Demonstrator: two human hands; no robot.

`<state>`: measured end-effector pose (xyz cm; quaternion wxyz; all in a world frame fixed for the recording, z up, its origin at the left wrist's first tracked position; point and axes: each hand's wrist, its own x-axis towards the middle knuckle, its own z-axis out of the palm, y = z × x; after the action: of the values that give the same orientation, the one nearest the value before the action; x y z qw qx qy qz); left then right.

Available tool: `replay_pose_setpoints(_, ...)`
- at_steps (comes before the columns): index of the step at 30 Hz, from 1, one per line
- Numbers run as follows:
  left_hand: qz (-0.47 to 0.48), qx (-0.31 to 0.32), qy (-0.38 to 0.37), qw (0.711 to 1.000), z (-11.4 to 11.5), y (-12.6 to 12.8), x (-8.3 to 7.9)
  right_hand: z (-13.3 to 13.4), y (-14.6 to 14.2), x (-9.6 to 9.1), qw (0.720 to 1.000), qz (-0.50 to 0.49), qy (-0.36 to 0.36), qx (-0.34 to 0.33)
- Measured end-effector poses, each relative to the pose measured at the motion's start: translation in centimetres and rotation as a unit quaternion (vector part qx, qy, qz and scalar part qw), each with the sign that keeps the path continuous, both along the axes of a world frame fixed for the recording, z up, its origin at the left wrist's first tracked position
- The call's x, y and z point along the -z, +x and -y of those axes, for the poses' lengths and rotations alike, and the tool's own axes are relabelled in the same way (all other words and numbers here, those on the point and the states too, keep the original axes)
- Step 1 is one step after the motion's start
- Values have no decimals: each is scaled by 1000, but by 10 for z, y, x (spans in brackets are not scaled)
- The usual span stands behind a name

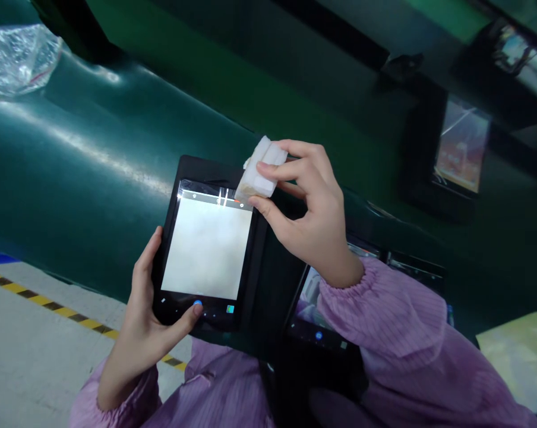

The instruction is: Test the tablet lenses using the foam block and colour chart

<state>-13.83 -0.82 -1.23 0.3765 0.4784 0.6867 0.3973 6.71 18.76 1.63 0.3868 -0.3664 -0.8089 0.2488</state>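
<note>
- The left hand (144, 321) grips a tablet (206, 246) in a black folio case from below, its thumb lying along the tablet's lower edge near a small blue screen icon.
- The right hand (308, 208) pinches a folded white cloth pad (257, 169) between thumb and fingers, and the pad sits on the tablet's upper right corner, touching the top of the screen.
- The two hands are apart, one at the tablet's lower edge, the other at its upper corner — each clamped on its own thing.
- The tablet's screen (206, 249) is lit a plain pale grey, with bright glare streaks along its top.
- Behind the tablet runs a glossy dark green work surface (94, 178), with a crumpled clear plastic bag (19, 59) well off to the far left.
- Just right of the tablet, under the right forearm, lies a second tablet (315, 303) with its screen lit; a third black-cased tablet (462, 145) sits well beyond it.
- Below the tablet, on the left, a yellow-and-black tape line (46, 303) crosses a grey floor.
- Pink striped sleeves (384, 315) cover both forearms, gathered at the wrists.
- A pale yellow sheet (518, 356) lies well right of the tablet.
</note>
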Motion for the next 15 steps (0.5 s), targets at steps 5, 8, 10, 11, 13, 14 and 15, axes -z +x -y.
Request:
replay_pose_setpoints(5,-15,-5,15,1000,0,-1,2,1,0,-1,1000,-4,-1,-2)
replay_pose_setpoints(8,24,8,15,1000,2,-5,1,0,0,0,1000,-2,-5,-2)
replay_pose_setpoints(10,55,25,14,998,3,-11,0,-1,0,2,1000,-7,-7,-7)
replay_pose_setpoints(11,60,32,12,998,2,-14,0,0,-1,3,1000,-9,-8,-9)
replay_pose_setpoints(13,40,41,14,998,-4,-21,-3,1,-1,4,1000,-9,-10,-18)
replay_pose_setpoints(14,20,46,19,999,-10,-25,-4,3,0,3,1000,-7,-9,-23)
replay_pose_setpoints(15,1,52,27,998,-18,-28,-7,5,1,2,1000,-5,-4,-27)
